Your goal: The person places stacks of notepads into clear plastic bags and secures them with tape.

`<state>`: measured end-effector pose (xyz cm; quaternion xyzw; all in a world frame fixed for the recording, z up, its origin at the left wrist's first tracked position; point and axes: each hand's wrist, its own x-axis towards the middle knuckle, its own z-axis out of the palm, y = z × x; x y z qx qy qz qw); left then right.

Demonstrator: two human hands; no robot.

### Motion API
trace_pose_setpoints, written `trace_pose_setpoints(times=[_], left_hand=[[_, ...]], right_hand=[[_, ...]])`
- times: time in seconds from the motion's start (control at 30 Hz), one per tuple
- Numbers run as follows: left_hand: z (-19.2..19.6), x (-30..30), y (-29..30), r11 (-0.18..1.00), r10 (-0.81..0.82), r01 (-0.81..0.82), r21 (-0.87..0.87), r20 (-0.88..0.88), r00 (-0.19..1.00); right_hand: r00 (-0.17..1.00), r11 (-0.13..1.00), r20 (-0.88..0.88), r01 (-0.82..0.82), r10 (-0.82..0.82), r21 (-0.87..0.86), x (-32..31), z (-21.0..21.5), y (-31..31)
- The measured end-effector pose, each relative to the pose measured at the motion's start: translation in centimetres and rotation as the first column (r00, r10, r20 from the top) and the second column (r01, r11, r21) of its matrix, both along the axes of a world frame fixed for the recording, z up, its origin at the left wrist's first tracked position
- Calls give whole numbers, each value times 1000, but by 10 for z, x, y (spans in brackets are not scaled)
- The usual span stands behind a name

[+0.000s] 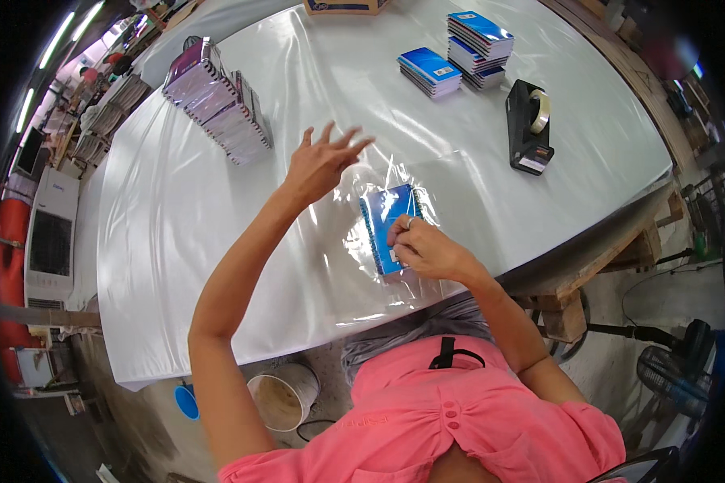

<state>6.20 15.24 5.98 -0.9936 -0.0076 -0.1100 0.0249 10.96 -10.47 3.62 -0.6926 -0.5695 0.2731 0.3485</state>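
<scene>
A blue spiral-bound notebook (385, 211) lies on the table in front of me, with shiny clear plastic film (354, 253) around and beneath it. My right hand (431, 249) is over the notebook's right side, its fingers curled in and pressed together. Whatever those fingers pinch, if anything, is hidden. Up and to the left of the notebook, my left hand (322, 163) is raised with its fingers spread and nothing in it.
Plastic-wrapped spiral notebooks (221, 105) stand stacked at the left. Blue notebooks (479, 48) are piled at the back right, near a black tape dispenser (529, 133). Below the white-covered table (161, 282) stands a bucket (302, 382); a fan (673, 374) is at lower right.
</scene>
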Motion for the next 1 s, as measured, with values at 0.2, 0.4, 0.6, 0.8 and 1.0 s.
trace_pose_setpoints(times=[0.2,0.4,0.6,0.8,1.0], left_hand=[[52,0,-75,842,-539,485,-236,-394,744],[26,-2,-57,828,-490,559,47,-424,762],[24,-2,-47,796,-585,605,-9,-267,766],[40,7,-63,849,-527,478,-227,-430,733],[47,10,-75,890,-406,446,-89,-600,690]], right_hand=[[987,1000,-158,16,-19,-17,7,3,-7],[996,992,-85,-8,19,129,7,-8,-8],[994,993,-104,55,-45,100,3,-5,-9],[998,996,-18,67,-66,54,-2,-3,-11],[993,992,-60,103,-98,73,-6,0,-12]])
